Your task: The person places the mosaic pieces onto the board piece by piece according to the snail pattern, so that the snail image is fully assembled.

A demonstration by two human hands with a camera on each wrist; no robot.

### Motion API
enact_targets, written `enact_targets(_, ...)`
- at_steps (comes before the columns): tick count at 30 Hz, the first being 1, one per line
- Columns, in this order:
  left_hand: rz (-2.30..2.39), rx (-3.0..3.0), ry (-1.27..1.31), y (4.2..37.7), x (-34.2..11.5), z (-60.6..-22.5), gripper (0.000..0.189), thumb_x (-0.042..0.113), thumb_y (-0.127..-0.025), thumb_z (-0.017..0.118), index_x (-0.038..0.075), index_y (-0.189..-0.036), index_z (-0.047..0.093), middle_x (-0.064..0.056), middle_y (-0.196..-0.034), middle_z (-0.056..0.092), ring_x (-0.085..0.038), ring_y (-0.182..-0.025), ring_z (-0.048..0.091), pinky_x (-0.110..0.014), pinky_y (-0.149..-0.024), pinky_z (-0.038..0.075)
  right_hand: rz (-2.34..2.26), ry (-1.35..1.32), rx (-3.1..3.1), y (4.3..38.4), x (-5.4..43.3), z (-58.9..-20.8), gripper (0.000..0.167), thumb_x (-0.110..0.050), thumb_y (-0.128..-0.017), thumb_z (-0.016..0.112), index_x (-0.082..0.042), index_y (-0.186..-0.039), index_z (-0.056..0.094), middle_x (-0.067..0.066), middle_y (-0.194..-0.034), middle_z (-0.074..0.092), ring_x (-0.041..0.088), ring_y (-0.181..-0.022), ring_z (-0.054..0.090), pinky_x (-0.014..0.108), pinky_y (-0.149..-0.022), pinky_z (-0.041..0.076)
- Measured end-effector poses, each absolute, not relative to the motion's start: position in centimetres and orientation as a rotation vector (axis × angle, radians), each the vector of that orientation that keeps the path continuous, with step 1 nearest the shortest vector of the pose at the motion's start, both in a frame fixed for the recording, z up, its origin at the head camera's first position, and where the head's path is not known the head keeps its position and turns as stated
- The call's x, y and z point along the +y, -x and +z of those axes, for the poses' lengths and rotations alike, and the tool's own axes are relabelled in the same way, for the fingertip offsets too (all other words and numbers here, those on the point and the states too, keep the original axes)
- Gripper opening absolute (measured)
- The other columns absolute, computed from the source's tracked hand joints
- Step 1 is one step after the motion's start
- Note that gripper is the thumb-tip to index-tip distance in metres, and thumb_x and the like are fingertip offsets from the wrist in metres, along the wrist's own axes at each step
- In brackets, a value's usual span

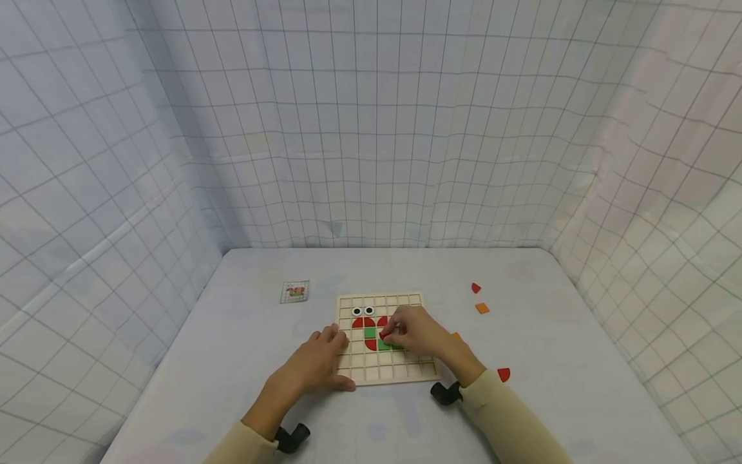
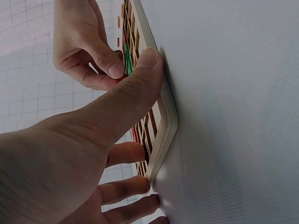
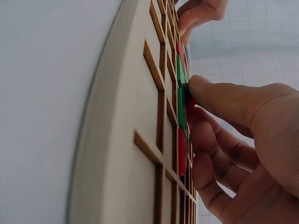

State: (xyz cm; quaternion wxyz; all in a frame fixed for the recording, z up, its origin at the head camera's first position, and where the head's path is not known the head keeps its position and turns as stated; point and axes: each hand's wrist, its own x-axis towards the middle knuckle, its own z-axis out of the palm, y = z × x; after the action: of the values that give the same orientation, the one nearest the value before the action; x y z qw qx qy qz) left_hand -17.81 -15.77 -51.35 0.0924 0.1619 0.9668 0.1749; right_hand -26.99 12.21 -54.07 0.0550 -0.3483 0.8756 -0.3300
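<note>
A wooden grid board [image 1: 365, 374] lies on the table. Set in its cells are two eye pieces [image 1: 369, 311], red quarter-circle pieces [image 1: 370, 345] and green square pieces [image 1: 370, 332]. My right hand [image 1: 413, 330] is over the middle of the board and pinches a red piece [image 3: 190, 106] between thumb and fingers, close above the green squares. My left hand [image 1: 317, 361] rests at the board's near left corner. Its thumb [image 2: 148, 58] lies along the front edge, and the other fingers, spread and fairly straight, touch the left side.
A small picture card [image 1: 295, 292] lies beyond the board to the left. Over on the right are loose red pieces [image 1: 504, 374] and an orange square [image 1: 482, 308]; another orange piece [image 1: 456, 336] is partly hidden by the right forearm. Grid-patterned curtains [image 1: 382, 129] surround the table.
</note>
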Motion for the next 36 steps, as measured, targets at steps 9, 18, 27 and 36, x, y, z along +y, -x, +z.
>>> enact_targets(9,0.516,2.879,-0.484,18.0,-15.9,-51.8,0.089,0.05,-0.083,0.106,0.007,-0.147,0.063,-0.032,-0.173,0.053,-0.052,-0.143,0.063,-0.065,-0.122,0.057,-0.997,1.084,2.727,27.3,11.7,-54.5,0.006,-0.019,-0.105,0.09,-0.013,-0.104,0.091,-0.003,-0.1,0.082,0.0,-0.082,0.056,0.02,-0.074,0.051)
enact_targets(18,0.516,2.877,-0.492,18.0,-15.9,-51.7,0.088,0.051,-0.083,0.106,0.006,-0.146,0.063,-0.033,-0.173,0.052,-0.052,-0.142,0.063,-0.066,-0.121,0.058,-0.994,1.004,2.747,27.2,11.3,-54.4,0.004,-0.017,-0.104,0.091,-0.013,-0.102,0.091,-0.001,-0.103,0.082,0.002,-0.084,0.059,0.021,-0.075,0.053)
enact_targets(27,0.527,2.87,-0.481,18.1,-15.8,-51.5,0.085,0.049,-0.084,0.106,0.008,-0.145,0.063,-0.033,-0.174,0.052,-0.052,-0.142,0.063,-0.066,-0.121,0.058,-1.0,0.936,2.774,27.5,10.9,-54.4,0.008,-0.018,-0.105,0.09,-0.018,-0.097,0.088,-0.003,-0.103,0.08,0.004,-0.083,0.061,0.023,-0.075,0.054)
enact_targets(36,0.544,2.872,-0.492,17.7,-15.9,-51.4,0.084,0.049,-0.083,0.106,0.007,-0.142,0.063,-0.033,-0.173,0.052,-0.053,-0.141,0.063,-0.068,-0.118,0.059,-1.009,0.88,2.781,27.6,10.6,-54.9,0.007,-0.021,-0.105,0.09,-0.022,-0.098,0.088,-0.008,-0.101,0.082,0.005,-0.086,0.064,0.025,-0.079,0.056)
